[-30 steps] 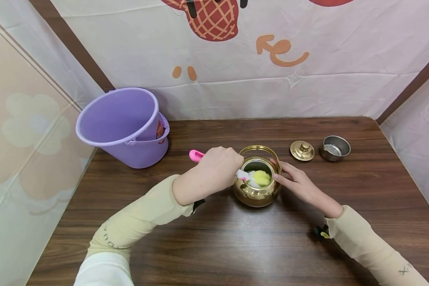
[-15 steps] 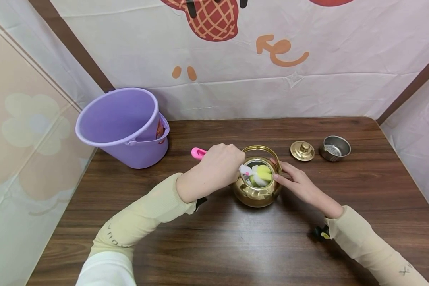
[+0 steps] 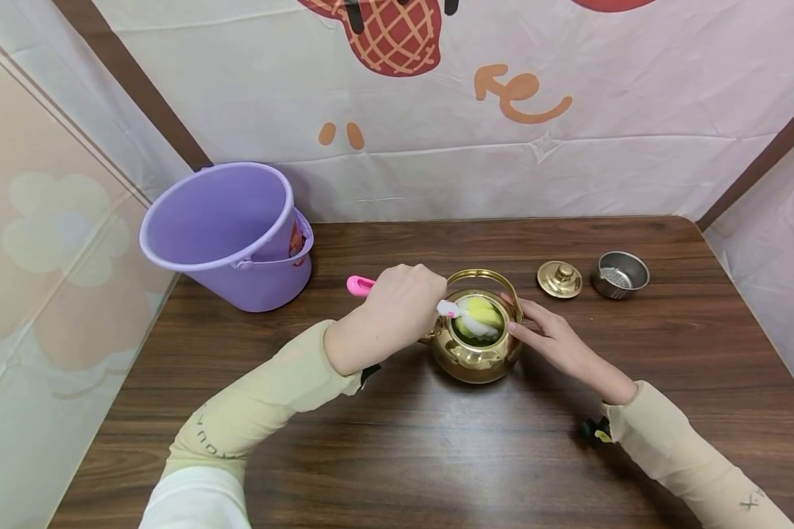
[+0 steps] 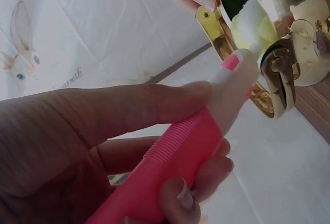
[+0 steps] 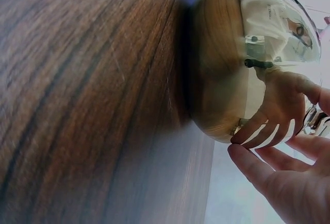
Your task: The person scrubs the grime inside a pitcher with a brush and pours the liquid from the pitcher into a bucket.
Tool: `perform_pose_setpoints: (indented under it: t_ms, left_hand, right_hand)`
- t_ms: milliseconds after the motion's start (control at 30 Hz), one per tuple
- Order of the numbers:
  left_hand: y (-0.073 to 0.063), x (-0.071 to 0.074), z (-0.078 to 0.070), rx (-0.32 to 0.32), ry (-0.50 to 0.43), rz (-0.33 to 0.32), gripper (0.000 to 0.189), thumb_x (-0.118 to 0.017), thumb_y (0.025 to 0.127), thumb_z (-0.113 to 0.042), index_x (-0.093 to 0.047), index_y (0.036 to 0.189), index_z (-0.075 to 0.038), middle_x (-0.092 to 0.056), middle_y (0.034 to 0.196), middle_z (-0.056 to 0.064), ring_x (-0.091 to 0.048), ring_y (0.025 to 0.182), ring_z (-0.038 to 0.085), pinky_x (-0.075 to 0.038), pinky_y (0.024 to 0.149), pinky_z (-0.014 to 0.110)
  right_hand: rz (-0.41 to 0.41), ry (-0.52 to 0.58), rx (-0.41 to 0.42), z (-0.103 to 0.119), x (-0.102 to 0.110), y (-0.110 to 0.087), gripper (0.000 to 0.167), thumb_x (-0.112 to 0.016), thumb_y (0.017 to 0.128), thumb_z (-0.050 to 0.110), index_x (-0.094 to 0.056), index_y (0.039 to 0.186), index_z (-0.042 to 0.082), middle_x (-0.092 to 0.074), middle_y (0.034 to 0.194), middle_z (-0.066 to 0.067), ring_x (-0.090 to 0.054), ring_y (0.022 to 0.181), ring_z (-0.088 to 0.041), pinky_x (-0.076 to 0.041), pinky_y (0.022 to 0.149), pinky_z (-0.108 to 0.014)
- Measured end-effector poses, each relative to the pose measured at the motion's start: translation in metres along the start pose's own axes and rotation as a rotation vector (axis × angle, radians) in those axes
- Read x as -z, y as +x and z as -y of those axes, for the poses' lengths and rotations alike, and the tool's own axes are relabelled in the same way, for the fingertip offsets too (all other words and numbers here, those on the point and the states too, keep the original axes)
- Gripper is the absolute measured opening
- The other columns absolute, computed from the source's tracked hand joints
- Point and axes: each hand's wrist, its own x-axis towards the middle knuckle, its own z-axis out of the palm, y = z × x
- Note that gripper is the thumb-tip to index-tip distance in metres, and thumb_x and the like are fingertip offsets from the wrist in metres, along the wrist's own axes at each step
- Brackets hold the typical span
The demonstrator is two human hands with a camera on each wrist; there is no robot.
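Note:
My left hand (image 3: 390, 319) grips a sponge bottle brush by its pink and white handle (image 4: 178, 154), with the thumb along the top. The yellow and white sponge head (image 3: 481, 314) sits inside the mouth of a brass teapot (image 3: 475, 365), whose hoop handle (image 3: 479, 274) stands upright. On the teapot's right side rests my right hand (image 3: 559, 339), thumb at the rim and fingers fairly straight behind the handle's base. The right wrist view shows those fingertips (image 5: 240, 154) against the shiny wall (image 5: 219, 64). The teapot's spout is mostly covered by my left hand in the head view.
A purple bucket (image 3: 258, 283) stands at the back left of the wooden table (image 3: 437, 455). Right of the teapot lie its brass lid (image 3: 559, 279) and a metal strainer cup (image 3: 620, 274). A printed cloth (image 3: 430, 176) hangs behind the table.
The brush moves a little right and then back left, its sponge head turning and shifting inside the teapot. The right hand and teapot stay put.

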Motion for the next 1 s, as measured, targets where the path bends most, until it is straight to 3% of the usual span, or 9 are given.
perform_pose_setpoints:
  t_ms: [333, 1000]
  left_hand:
    - [-0.0031, 0.004, 0.0019, 0.005, 0.027, 0.007, 0.022, -0.059, 0.071, 0.001, -0.053, 0.056, -0.013, -0.056, 0.057, 0.002, -0.053, 0.051, 0.019, -0.047, 0.044, 0.037]
    - [-0.0084, 0.01, -0.0046, -0.031, 0.012, 0.112, 0.019, -0.058, 0.074, 0.0, -0.053, 0.061, -0.014, -0.057, 0.062, 0.001, -0.054, 0.056, 0.02, -0.047, 0.047, 0.037]
  right_hand:
    - [0.0, -0.008, -0.011, 0.0006, -0.0009, 0.0002, 0.045, -0.053, 0.092, 0.012, -0.042, 0.136, 0.006, -0.046, 0.134, -0.011, -0.047, 0.117, -0.023, -0.042, 0.092, -0.046]
    - [-0.002, 0.001, -0.002, -0.0013, -0.0007, 0.0004, 0.046, -0.053, 0.092, 0.01, -0.042, 0.135, 0.004, -0.046, 0.134, -0.013, -0.044, 0.119, -0.026, -0.041, 0.093, -0.044]
